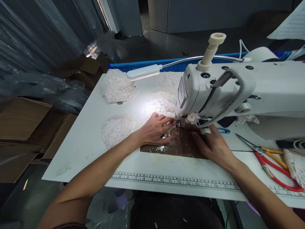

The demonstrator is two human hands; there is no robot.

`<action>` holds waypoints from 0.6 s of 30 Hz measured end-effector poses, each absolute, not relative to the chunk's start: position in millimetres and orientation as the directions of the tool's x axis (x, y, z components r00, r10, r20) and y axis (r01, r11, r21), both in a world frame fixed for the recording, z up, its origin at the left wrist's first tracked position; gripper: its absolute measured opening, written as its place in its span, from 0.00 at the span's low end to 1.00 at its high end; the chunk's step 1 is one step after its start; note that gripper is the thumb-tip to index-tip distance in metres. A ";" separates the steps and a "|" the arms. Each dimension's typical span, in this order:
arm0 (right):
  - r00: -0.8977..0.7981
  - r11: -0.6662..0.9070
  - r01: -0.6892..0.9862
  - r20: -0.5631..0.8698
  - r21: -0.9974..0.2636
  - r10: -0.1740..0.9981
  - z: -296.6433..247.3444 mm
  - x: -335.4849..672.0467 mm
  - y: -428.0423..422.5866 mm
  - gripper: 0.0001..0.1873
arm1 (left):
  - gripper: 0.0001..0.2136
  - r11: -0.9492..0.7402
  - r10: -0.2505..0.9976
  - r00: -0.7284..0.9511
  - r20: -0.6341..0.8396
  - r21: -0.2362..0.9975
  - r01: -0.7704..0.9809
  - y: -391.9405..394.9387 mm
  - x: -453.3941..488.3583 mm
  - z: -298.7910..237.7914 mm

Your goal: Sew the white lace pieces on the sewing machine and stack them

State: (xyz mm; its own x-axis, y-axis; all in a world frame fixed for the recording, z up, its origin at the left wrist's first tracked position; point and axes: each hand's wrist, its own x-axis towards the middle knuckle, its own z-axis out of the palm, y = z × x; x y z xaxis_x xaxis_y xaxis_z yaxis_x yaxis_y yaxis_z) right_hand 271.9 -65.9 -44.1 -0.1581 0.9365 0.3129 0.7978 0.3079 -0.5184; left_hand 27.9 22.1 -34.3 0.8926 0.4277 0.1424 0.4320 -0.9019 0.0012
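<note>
My left hand (157,129) lies on the sewing machine bed with its fingers stretched out, the fingertips at the presser foot (177,124). White lace (168,126) shows beside those fingers and runs back behind the hand. On the right of the needle area, my right hand (215,144) rests palm down with the thumb apart. Its other fingertips are partly hidden behind the white sewing machine (214,95). Under both hands is a brown plate (183,146). I cannot make out anything held in the right hand.
Lace piles (118,86) lie on the white table (90,162), with another lace bundle (116,130) nearer. Red-handled scissors (264,162) and blue snips (223,130) sit right. A lamp (144,72) hangs over the table. A printed ruler (166,179) lines the front edge. Cardboard boxes (26,117) stand left.
</note>
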 end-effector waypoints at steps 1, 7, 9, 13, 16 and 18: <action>-0.168 0.329 0.801 0.340 -0.500 0.925 -46.3 273.8 -69.0 0.12 | 0.22 -0.899 0.435 0.889 0.143 0.012 0.438 22.6 27.9 -34.3; -0.176 0.386 0.831 0.469 -0.401 0.866 -58.0 283.5 -70.7 0.14 | 0.19 -0.870 0.490 0.861 0.136 0.135 0.474 31.1 27.2 -34.8; -0.173 0.375 0.860 0.494 -0.345 0.852 -59.1 286.8 -68.9 0.14 | 0.17 -0.861 0.499 0.856 0.138 0.189 0.471 39.3 27.2 -32.9; -0.136 0.309 0.904 0.485 -0.297 0.864 -60.0 294.8 -69.7 0.15 | 0.13 -0.849 0.479 0.864 0.152 0.332 0.412 71.0 34.0 -23.4; -0.120 0.287 0.910 0.471 -0.300 0.874 -63.0 299.8 -71.1 0.15 | 0.10 -0.809 0.560 0.789 0.254 0.376 0.453 104.7 49.0 -19.3; -0.126 0.279 0.917 0.456 -0.286 0.881 -66.0 301.8 -70.8 0.15 | 0.10 -0.780 0.615 0.736 0.284 0.359 0.513 126.8 62.0 -22.4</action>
